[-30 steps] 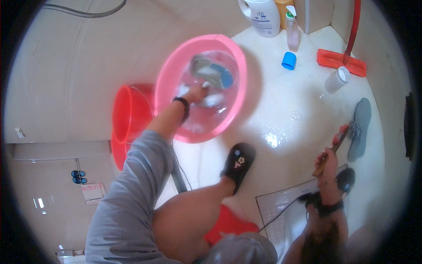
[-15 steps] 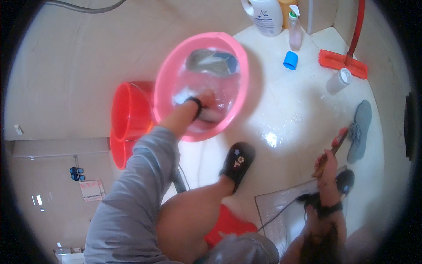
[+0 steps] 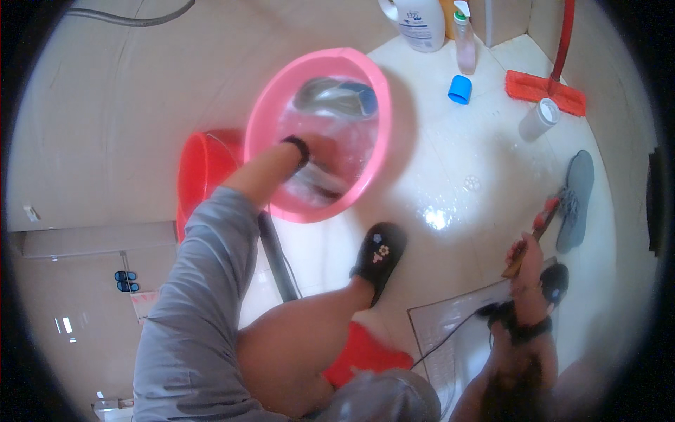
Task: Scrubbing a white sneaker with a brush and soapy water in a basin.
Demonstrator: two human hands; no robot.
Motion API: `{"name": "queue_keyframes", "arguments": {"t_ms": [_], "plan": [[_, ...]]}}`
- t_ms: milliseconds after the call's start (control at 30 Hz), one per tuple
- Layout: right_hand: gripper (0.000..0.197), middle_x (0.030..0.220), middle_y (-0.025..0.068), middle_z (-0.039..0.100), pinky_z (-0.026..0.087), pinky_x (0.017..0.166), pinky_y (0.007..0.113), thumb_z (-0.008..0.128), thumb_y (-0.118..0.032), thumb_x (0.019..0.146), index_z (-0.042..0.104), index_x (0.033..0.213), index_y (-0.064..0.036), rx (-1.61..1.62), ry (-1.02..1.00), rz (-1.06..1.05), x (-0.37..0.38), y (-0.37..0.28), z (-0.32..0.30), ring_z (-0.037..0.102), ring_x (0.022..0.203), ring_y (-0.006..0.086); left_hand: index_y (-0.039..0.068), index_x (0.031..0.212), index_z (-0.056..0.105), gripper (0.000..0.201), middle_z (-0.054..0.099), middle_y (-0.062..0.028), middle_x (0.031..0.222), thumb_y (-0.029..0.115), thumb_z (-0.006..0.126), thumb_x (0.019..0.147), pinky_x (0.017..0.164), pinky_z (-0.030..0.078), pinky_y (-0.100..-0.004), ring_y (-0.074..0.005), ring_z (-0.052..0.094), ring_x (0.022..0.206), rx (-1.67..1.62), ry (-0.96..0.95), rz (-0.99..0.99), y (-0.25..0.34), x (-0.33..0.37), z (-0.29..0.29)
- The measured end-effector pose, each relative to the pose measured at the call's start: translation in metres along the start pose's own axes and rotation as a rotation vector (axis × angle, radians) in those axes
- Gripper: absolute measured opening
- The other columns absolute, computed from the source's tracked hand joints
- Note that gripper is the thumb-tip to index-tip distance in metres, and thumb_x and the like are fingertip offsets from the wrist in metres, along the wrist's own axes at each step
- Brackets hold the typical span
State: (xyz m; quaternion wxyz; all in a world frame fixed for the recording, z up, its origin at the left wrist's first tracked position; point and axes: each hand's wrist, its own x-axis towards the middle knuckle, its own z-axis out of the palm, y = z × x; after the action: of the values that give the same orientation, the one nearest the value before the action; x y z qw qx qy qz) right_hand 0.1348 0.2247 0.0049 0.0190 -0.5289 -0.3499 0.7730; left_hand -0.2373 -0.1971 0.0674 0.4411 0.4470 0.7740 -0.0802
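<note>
My left hand (image 3: 324, 152) reaches into a pink basin (image 3: 382, 133) of sudsy water. Its fingers are smeared and partly hidden, over a pale, dark-edged thing (image 3: 320, 184) in the water that looks like a shoe. A grey shoe (image 3: 327, 98) lies in the far part of the basin. On the right, my right hand (image 3: 526, 257) is closed round the wooden handle of a brush (image 3: 545, 216) with a red head. The brush is close to a grey shoe (image 3: 579, 200) lying by the right wall.
Red buckets (image 3: 204, 169) stand left of the basin. At the back are a white jug (image 3: 420, 28), a pump bottle (image 3: 464, 46), a blue cap (image 3: 460, 90), a white container (image 3: 540, 121) and a red-handled floor brush (image 3: 545, 91). A floor drain (image 3: 472, 183) lies mid-floor; a red stool (image 3: 365, 355) is below me.
My left hand and forearm have shifted slightly left in the basin, and the thing beneath shows more. My right hand with the brush has moved only slightly.
</note>
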Motion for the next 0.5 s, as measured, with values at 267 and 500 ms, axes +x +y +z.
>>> {"name": "queue_keyframes", "arguments": {"t_ms": [267,500], "plan": [[0.016,0.061,0.0034,0.051,0.040,0.039,0.031,0.057,-0.022,0.089,0.047,0.085,-0.0107,0.023,0.002,0.028,0.010,0.007,-0.007,0.050,0.044,0.0178,0.000,0.077,0.071,0.018,0.068,-0.0226,0.089,0.014,0.061,0.073,0.074,0.052,-0.0465,-0.0377,0.066,0.084,0.322,-0.071,-0.165,-0.002,0.008,0.012],[0.015,0.062,0.0036,0.051,0.040,0.039,0.030,0.058,-0.021,0.089,0.047,0.087,-0.0106,0.005,-0.010,0.047,0.002,0.004,-0.002,0.050,0.045,0.0176,-0.001,0.083,0.070,0.022,0.068,-0.0236,0.088,0.016,0.059,0.076,0.075,0.053,-0.0466,-0.0375,0.067,0.084,0.083,0.284,-0.243,0.061,-0.017,-0.034]]}}
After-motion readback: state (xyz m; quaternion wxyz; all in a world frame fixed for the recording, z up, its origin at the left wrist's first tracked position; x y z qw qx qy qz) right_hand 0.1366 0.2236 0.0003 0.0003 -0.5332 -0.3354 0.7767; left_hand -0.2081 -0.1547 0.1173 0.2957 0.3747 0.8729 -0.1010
